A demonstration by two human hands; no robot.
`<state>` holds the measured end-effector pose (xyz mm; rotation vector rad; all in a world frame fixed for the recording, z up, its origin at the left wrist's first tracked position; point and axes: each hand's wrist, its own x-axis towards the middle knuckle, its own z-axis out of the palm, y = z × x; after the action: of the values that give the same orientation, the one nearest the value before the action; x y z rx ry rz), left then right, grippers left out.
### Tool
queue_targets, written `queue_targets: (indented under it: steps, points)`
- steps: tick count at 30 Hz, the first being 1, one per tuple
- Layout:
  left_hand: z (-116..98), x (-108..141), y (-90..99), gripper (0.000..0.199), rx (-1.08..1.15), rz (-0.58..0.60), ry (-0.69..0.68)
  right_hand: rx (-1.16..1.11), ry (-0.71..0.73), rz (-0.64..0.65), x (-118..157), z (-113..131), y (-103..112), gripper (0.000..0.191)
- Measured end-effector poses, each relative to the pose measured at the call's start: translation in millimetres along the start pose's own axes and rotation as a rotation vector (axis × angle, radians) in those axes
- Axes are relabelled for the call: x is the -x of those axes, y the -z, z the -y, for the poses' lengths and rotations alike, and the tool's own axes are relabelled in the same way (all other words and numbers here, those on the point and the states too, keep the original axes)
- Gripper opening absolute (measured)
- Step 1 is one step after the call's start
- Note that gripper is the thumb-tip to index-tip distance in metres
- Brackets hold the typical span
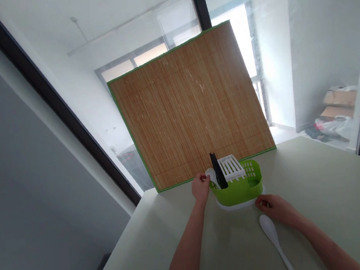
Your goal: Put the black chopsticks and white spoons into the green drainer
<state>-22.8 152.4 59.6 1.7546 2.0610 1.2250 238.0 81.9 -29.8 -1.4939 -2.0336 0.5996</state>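
A green utensil holder (237, 193) stands upright on a white base tray (236, 207). At its left end my left hand (201, 186) is closed in a pinch on a white spoon (211, 175), whose lower part is inside the holder. Beside the spoon, a black long-shaped thing (218, 171) leans in the holder next to a white slotted rack (232, 167). My right hand (274, 207) has its fingers curled at the right front edge of the base tray, where they appear to grip it. Just below that hand lies a large white spoon (270, 228).
The pale table (235, 250) carries all these things. Behind the holder, a bamboo mat (190, 108) with green edging leans against a glass panel (141, 22). Through the glass, cardboard boxes (340, 101) show on the right. A grey wall (34, 169) stands at left.
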Motion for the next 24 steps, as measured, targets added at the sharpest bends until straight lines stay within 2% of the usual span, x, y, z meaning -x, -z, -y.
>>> queue_targets:
  steps: [2, 8, 11, 13, 14, 16, 19, 22, 24]
  points:
    - [1, -1, -2.4, 0.014, 0.003, -0.018, 0.000, 0.004, -0.003, 0.009, 0, 1, 0, 0.024]
    - [6, 3, 0.1, 0.035, 0.109, -0.119, 0.005, -0.008, -0.004, 0.062, 2, -2, 3, 0.030]
    - [15, 29, 1.3, 0.035, 0.211, -0.228, 0.020, -0.020, 0.006, 0.112, 3, -4, 3, 0.036]
    - [25, 59, -2.7, 0.034, 0.355, -0.273, 0.033, -0.020, 0.009, 0.144, 4, -4, 2, 0.039]
    - [30, 77, -6.3, 0.033, 0.438, -0.257, 0.041, -0.017, 0.009, 0.158, 4, -5, 1, 0.040]
    - [39, 113, -15.3, 0.028, 0.529, -0.134, 0.066, -0.009, 0.009, 0.183, 6, -7, -1, 0.036]
    - [45, 155, -28.2, 0.021, 0.511, 0.143, 0.065, 0.001, 0.021, 0.212, 8, -11, -7, 0.023]
    - [41, 173, -35.2, 0.024, 0.446, 0.343, -0.023, 0.002, 0.048, 0.217, 10, -12, -12, 0.013]
    - [38, 175, -36.6, 0.026, 0.375, 0.399, -0.080, -0.003, 0.072, 0.199, 10, -8, -14, 0.012]
